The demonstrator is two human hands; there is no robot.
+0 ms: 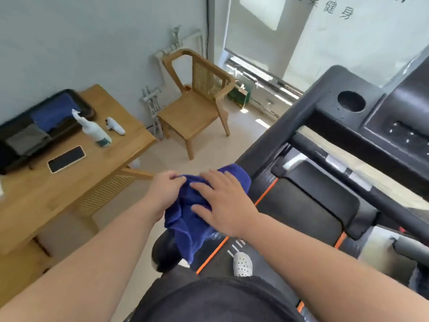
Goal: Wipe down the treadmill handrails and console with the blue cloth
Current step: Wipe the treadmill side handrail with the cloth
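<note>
— Dark shirt and two bare forearms sit nearest the lens. Why both hands on one rag?
— So the blue cloth hugs the left handrail instead of sliding off. It lies draped over the rail's near end, one tail hanging down.
— And the fingers?
— The left hand pinches a gathered edge, fingers curled on it as an anchor. The right hand lies flat on top, fingers straight and spread, pressing fabric onto the rail.
— The console?
— Well apart, farther up the rail, and I judge it not yet wiped. A spray bottle stands on the desk, probably parked there to free both hands.
</note>
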